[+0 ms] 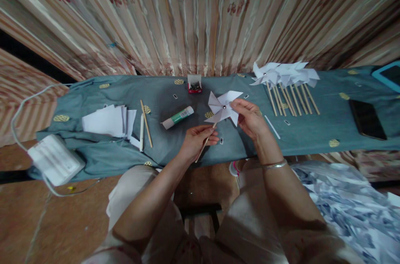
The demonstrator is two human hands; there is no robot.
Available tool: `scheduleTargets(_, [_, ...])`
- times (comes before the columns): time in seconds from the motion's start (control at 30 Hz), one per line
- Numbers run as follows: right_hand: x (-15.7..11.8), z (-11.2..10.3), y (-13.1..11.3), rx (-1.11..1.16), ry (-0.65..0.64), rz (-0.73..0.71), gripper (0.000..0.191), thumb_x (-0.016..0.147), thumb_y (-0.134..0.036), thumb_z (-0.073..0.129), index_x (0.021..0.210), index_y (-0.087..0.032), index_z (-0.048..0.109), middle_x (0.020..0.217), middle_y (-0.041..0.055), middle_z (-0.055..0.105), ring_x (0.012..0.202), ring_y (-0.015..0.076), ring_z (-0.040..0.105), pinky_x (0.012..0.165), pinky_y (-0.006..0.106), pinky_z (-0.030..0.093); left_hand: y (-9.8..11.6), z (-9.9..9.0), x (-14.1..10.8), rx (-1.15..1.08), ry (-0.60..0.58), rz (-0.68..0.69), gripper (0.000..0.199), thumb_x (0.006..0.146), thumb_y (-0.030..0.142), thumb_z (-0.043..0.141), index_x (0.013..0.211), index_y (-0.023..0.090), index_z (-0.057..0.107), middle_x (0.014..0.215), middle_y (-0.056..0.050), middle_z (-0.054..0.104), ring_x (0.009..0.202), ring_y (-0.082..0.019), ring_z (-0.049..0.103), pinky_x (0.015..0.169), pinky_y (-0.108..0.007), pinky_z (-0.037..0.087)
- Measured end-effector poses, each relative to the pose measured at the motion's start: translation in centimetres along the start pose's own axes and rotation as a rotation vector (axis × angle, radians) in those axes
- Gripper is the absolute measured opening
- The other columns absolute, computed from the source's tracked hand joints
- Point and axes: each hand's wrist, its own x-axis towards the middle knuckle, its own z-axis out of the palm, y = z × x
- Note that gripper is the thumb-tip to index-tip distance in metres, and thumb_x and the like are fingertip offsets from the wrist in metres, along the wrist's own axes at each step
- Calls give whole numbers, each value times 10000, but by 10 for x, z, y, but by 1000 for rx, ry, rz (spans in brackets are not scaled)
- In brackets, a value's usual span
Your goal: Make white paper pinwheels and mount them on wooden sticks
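Observation:
A white paper pinwheel [222, 110] with a dark pin at its centre is held over the cloth-covered table between my two hands. My left hand [198, 141] is closed around its thin wooden stick. With thumb and fingers, my right hand [248, 116] pinches the right-hand blade of the pinwheel. Behind it stands a small red open box [195, 85] of dark pins. A green and white glue stick [178, 117] lies to the left of the pinwheel. Several finished pinwheels [284, 74] lie in a row at the back right, sticks toward me.
Stacked white paper pieces [106, 120], a wooden stick [146, 124] and a white pen-like rod [141, 133] lie at left. A white power strip [56, 160] sits at the left edge. A dark phone [368, 119] lies right; heaped paper [353, 205] is below.

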Motion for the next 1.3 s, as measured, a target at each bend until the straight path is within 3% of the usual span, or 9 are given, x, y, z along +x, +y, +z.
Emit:
scheduleTargets(0.23, [0, 0, 0, -35, 0, 5, 271, 529, -355, 872, 674, -240, 674, 670, -52, 679, 589, 112, 572, 589, 248, 478, 0, -1, 1, 17, 13, 14, 41, 816, 59, 678, 787, 75, 702, 631, -32, 691, 483, -90, 630, 518, -194, 531])
scheduleTargets(0.6, [0, 0, 1, 11, 2, 19, 291, 516, -367, 890, 658, -231, 675, 641, -66, 667, 551, 85, 550, 526, 211, 454, 1, 0, 1, 6, 48, 26, 119, 852, 21, 600, 785, 70, 685, 608, -26, 684, 463, -85, 623, 489, -182, 521])
scheduleTargets(1.03, [-2, 2, -2, -21, -13, 36, 291, 531, -364, 886, 641, -230, 652, 602, -63, 644, 505, 83, 525, 468, 213, 427, 0, -2, 3, 26, 46, 55, 20, 803, 73, 693, 789, 82, 704, 635, -27, 691, 485, -84, 623, 524, -194, 531])
scheduleTargets(1.3, [-2, 3, -1, 16, -15, 48, 326, 482, -368, 915, 622, -213, 665, 579, -60, 641, 496, 60, 536, 465, 172, 464, 0, 0, 2, 11, 56, 57, 64, 826, 52, 650, 796, 79, 700, 629, -28, 693, 484, -85, 627, 517, -189, 529])
